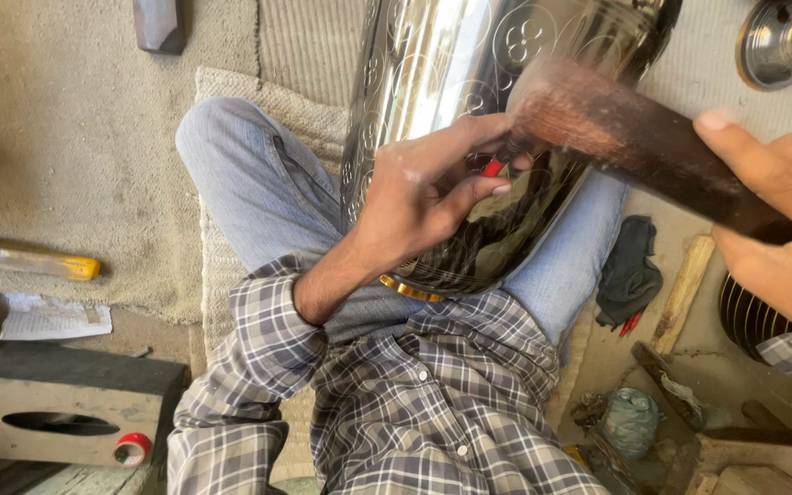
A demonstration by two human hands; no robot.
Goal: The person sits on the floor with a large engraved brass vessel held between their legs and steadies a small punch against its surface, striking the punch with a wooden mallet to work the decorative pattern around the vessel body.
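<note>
Left hand point(423, 197) pinching a small red-tipped tool point(492, 168) between thumb and fingers, tip pressed on the shiny steel vessel point(451, 82) — fingers clenched round it, rest of tool hidden. Right hand point(781, 220) gripping a dark wooden mallet point(634, 147), thumb laid along the handle, blurred head just above the tool's top end.

Vessel lying across the lap, propped on blue-jeaned legs point(249, 183); long axis running from belly up and away to the frame's top, brass-coloured rim point(410, 291) at the near end by the checked shirt point(433, 394). Surface polished w/ engraved circle and flower patterns. Tool sits approx mid-body on the vessel's right flank, so left hand is the nearer one, touching metal; mallet head lies right & slightly above the tool, handle slanting down-right to the right hand — well clear of the vessel itself.

Around: woven mat point(249, 92) under the legs, dark rag point(630, 266) and wood scraps point(685, 293) on the floor at right, another steel pot point(781, 37) top right, red tape roll point(132, 447) by a grey block point(57, 403) lower left, yellow-ended stick point(29, 258) at left.
</note>
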